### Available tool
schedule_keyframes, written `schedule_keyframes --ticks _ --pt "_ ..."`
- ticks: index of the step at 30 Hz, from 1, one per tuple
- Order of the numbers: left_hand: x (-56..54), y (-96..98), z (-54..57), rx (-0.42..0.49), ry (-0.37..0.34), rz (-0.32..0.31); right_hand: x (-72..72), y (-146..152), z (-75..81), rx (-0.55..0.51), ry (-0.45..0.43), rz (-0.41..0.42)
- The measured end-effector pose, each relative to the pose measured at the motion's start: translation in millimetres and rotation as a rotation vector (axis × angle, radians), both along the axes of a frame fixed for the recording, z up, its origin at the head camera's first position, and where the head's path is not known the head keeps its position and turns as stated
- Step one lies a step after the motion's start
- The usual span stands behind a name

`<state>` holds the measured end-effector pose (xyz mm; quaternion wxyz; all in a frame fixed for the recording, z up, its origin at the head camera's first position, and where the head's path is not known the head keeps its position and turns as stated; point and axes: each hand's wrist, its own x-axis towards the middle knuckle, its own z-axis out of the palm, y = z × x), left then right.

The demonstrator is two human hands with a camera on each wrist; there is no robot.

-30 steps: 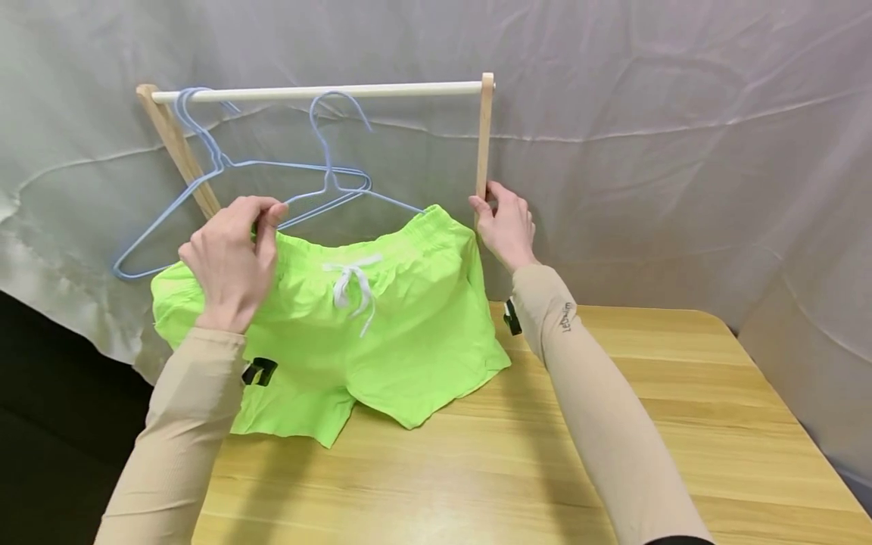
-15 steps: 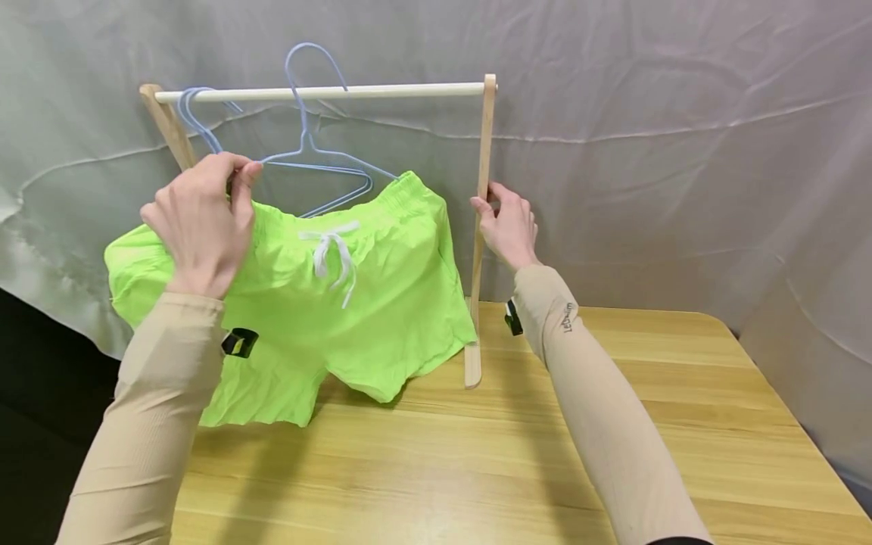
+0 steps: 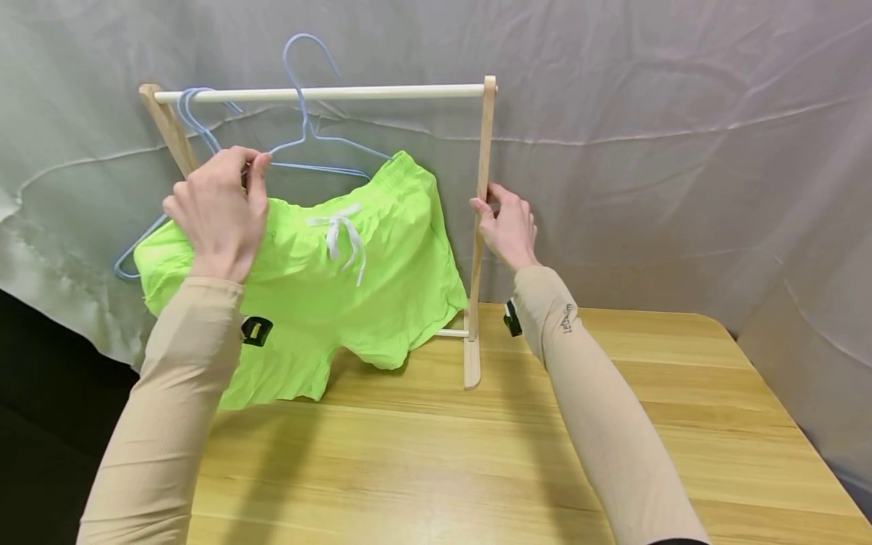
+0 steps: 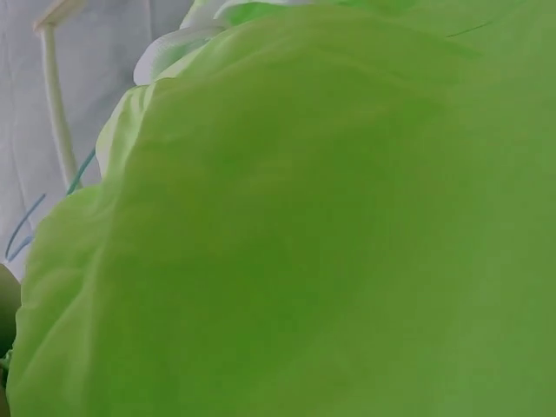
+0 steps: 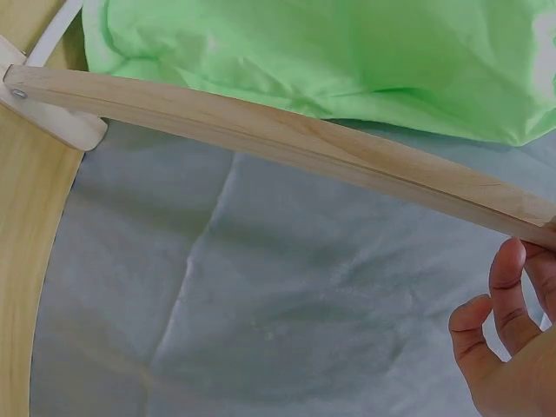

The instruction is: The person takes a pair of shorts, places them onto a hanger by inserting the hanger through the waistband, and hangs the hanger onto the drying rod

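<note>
My left hand (image 3: 221,208) pinches a blue wire clothes hanger (image 3: 304,115) near its left shoulder, at the waistband of neon green shorts (image 3: 368,303). The shorts hang from this hanger, a white drawstring (image 3: 335,236) tied in a bow at their front. Above the white rail (image 3: 381,92) of a small wooden clothes rack, the hanger's hook rises in the head view. Thumb and fingers of my right hand (image 3: 509,231) grip the rack's right post (image 3: 485,144). Green cloth (image 4: 287,217) fills most of the left wrist view, hiding the left fingers.
Other blue hangers (image 3: 184,113) hang at the rail's left end, partly behind the shorts. The rack stands at the back of a wooden table (image 3: 599,424), before a grey cloth backdrop (image 3: 647,189). A dark area (image 3: 48,424) lies left of the table.
My left hand has lifted the hanger and shorts, shifting left and then slightly back right. The hook has gone from below the rail's top to above it. The right hand stays on the post.
</note>
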<state>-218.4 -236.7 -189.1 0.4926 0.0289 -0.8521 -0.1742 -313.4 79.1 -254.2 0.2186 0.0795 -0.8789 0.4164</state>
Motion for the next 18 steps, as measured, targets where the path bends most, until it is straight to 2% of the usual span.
schedule_keyframes --ticks 5,18 --pt "-7.7 1.1 -8.6 0.0 0.02 -0.002 -0.4 0.1 -0.5 -0.001 0.001 0.002" --pt "-20.5 -1.1 -21.0 0.062 -0.016 -0.01 -0.2 -1.2 0.5 0.002 -0.013 0.004"
